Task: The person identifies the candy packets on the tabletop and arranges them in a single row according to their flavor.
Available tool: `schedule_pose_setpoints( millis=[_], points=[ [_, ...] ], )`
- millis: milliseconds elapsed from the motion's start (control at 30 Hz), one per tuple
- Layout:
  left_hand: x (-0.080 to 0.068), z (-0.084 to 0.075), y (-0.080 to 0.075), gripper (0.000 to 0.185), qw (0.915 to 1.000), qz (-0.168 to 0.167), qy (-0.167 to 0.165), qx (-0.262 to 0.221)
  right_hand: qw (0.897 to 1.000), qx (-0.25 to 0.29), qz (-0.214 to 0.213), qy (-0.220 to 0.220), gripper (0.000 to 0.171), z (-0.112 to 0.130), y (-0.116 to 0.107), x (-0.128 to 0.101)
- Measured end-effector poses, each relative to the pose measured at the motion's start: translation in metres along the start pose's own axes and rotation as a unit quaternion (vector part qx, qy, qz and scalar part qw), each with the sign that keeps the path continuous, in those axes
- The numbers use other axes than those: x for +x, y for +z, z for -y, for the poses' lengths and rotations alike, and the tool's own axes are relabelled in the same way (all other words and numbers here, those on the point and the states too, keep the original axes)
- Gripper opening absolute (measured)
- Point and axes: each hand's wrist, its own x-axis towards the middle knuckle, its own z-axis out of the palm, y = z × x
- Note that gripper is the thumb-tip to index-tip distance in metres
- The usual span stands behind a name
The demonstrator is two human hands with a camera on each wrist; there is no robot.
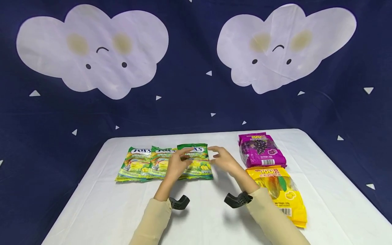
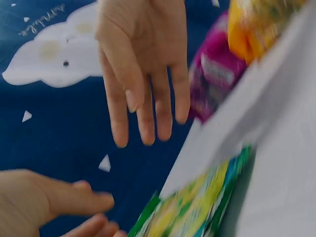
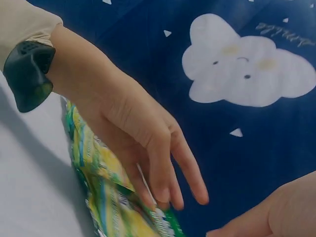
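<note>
Three green Fox's candy bags lie in an overlapping row on the white table (image 1: 101,211). My left hand (image 1: 183,157) hovers over the rightmost green bag (image 1: 199,166), its straight fingers (image 3: 163,185) reaching down to the bag's (image 3: 106,197) top edge; whether they touch is unclear. My right hand (image 1: 216,157) floats just right of that bag with relaxed, spread fingers (image 2: 148,113) and holds nothing. In the left wrist view the green bag (image 2: 197,207) shows blurred below the right hand.
A purple candy bag (image 1: 261,150) lies at the table's right, and a yellow one (image 1: 281,192) lies in front of it, beside my right forearm. A dark blue cloth with white clouds (image 1: 92,51) hangs behind the table.
</note>
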Motion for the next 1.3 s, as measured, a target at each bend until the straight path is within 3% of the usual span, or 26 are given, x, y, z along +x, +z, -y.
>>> schedule_pose_setpoints(
  millis=[133,267,400,633,800,933,1100,1300],
  points=[
    [0.004,-0.009,0.019,0.044,0.9865,0.085,-0.031,-0.137,1.0,-0.014,0.016,-0.017,0.053,-0.006,-0.025,-0.012],
    [0.01,-0.016,0.044,0.046,0.967,0.148,-0.047,-0.202,0.999,-0.037,0.018,-0.019,0.051,-0.017,-0.056,-0.025],
    [0.017,-0.021,0.069,0.046,0.948,0.187,-0.066,-0.249,0.999,-0.052,0.012,-0.01,0.053,-0.027,-0.091,-0.038],
    [0.033,-0.029,0.103,0.045,0.922,0.202,-0.118,-0.308,0.996,-0.089,-0.021,0.015,0.062,-0.053,-0.144,-0.043],
    [0.042,-0.031,0.123,0.043,0.917,0.214,-0.146,-0.303,0.993,-0.111,-0.027,0.038,0.063,-0.07,-0.17,-0.04],
    [0.042,-0.033,0.136,0.041,0.9078,0.22,-0.165,-0.316,0.992,-0.102,-0.018,0.067,0.062,-0.082,-0.182,-0.036],
    [0.039,-0.033,0.147,0.043,0.8921,0.239,-0.182,-0.337,0.992,-0.044,-0.006,0.121,0.067,-0.1,-0.193,-0.03],
    [0.037,-0.028,0.152,0.046,0.879,0.249,-0.182,-0.364,0.981,0.086,0.029,0.173,0.068,-0.132,-0.205,-0.022]
  ],
)
